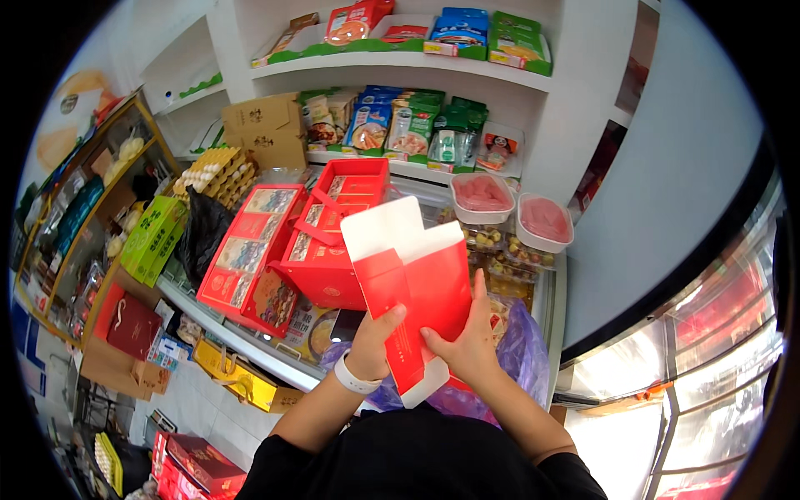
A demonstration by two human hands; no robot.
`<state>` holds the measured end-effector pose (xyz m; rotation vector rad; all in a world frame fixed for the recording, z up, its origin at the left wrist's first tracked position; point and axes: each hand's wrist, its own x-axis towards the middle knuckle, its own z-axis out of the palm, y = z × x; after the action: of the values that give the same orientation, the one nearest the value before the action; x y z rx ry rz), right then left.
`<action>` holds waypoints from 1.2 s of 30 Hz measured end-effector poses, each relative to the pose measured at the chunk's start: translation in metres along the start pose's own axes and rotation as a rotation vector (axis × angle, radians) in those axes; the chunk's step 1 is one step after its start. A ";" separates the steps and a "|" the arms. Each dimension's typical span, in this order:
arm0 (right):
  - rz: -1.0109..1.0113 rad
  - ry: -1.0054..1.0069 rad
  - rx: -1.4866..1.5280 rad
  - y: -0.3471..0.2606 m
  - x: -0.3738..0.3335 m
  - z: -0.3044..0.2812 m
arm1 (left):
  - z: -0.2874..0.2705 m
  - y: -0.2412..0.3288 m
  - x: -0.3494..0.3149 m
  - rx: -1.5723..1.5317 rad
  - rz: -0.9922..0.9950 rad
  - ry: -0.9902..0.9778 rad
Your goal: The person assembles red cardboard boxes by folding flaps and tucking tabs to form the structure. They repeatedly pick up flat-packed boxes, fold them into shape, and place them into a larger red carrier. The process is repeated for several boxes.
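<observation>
Between my hands is a red cardboard box (439, 287), tilted, with white-lined flaps standing out at its top and a pale flap at its lower end. My left hand (373, 346), with a white band on the wrist, grips its left side, thumb on the red face and fingers hidden behind. On the opposite side my right hand (468, 337) presses its thumb on the face, with a finger stretched up along the edge. A purple plastic bag (523, 346) lies beneath and beside the hands. Just beyond stands an open red gift box (329, 271) with a ribbon handle.
Another red gift box (250, 242) stands to the left, near a black plastic bag (208, 233) and egg trays (218, 175). White tubs of pink meat (483, 200) sit at the counter's back right. Shelves (400, 62) with packets rise behind; a yellow box (237, 375) is lower left.
</observation>
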<state>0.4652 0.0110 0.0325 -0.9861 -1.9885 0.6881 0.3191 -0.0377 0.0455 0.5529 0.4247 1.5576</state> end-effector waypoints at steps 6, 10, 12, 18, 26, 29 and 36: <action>0.128 -0.251 0.697 0.007 0.005 -0.026 | -0.014 0.008 0.013 0.605 0.429 0.092; -0.064 -0.233 0.739 0.002 0.012 -0.033 | -0.009 0.006 0.013 0.901 0.527 -0.054; -0.147 -0.207 0.529 0.006 0.010 -0.026 | -0.008 0.002 0.012 1.032 0.546 -0.171; -0.190 -0.146 0.398 0.017 0.008 -0.032 | -0.005 0.007 0.004 0.937 0.359 -0.165; 0.018 -0.332 0.468 0.030 -0.004 -0.034 | -0.024 -0.006 0.001 1.118 0.219 -0.036; 0.158 -0.330 0.543 0.036 -0.003 -0.030 | -0.041 -0.010 0.007 1.105 0.128 -0.024; 0.084 -0.196 0.311 0.071 -0.009 0.007 | -0.073 -0.035 0.022 0.886 -0.024 0.114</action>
<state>0.4909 0.0418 -0.0275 -0.8425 -1.9356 1.1396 0.3048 -0.0090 -0.0318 1.1240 1.2231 1.3279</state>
